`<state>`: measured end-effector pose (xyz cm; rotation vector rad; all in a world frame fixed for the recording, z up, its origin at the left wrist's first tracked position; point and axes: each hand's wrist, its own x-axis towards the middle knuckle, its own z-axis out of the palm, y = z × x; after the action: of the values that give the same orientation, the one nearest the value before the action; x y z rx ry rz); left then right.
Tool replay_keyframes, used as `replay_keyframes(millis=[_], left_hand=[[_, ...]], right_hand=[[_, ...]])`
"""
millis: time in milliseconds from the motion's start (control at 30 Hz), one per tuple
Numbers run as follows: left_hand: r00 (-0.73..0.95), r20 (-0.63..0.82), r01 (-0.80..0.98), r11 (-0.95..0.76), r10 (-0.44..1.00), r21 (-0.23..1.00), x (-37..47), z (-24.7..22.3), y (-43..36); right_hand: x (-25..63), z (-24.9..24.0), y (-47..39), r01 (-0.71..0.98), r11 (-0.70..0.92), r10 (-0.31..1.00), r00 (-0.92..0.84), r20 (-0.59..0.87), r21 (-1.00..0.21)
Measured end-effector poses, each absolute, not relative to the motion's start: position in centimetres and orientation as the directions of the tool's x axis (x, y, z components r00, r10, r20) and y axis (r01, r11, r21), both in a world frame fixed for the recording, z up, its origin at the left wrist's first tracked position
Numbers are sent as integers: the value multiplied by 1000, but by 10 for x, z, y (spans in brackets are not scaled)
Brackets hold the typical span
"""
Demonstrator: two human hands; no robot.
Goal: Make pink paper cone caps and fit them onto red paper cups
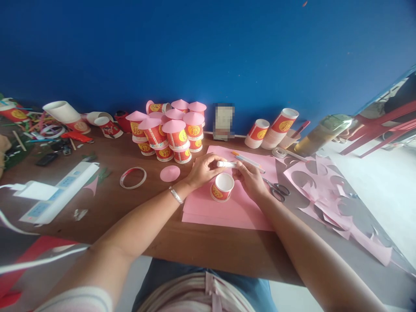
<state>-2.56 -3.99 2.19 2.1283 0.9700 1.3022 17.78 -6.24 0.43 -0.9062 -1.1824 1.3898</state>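
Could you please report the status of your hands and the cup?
Left hand, right hand on white tube. Paper cup upright on pink paper. Scissors close by right hand.

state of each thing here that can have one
White tube, held by left hand and right hand
Near cup, upright, open-topped
Pink sheets, lying flat
Scissors, lying flat, blade opening unclear
Tape ring, lying flat
Charger, plugged into power strip
Cone-topped cups, mostly stacked upright, one sideways
Pink scraps, cut up
Back-right cups, nested
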Motion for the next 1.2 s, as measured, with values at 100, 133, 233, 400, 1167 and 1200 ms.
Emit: replay_keyframes(millis=[100, 133, 233, 400, 1167, 1200], left_hand=[[287, 522, 311, -593, 803, 743, -26, 25, -41], [285, 513, 308, -584, 810, 751, -26, 25, -40], [285, 506, 303, -577, 814, 758, -27, 26, -40], [299, 524, 285, -599, 797, 748, -26, 27, -41], [684, 227, 297, -548, 694, 782, -23, 29, -48], [649, 245, 318, -549, 721, 773, -22, 28, -49]], right_hand=[[178, 5, -63, -230, 56, 979, -178, 98, -972], [178, 5, -63, -214, 47, 979, -186, 88, -976], [179, 5, -62, -172, 19, 981, -186, 52, -985], [179, 6, -62, -173, -9, 980, -199, 26, -985], [186, 34, -64, -296, 153, 986, 106, 127, -943], [185, 35, -66, -276, 177, 981, 123, 148, -945]])
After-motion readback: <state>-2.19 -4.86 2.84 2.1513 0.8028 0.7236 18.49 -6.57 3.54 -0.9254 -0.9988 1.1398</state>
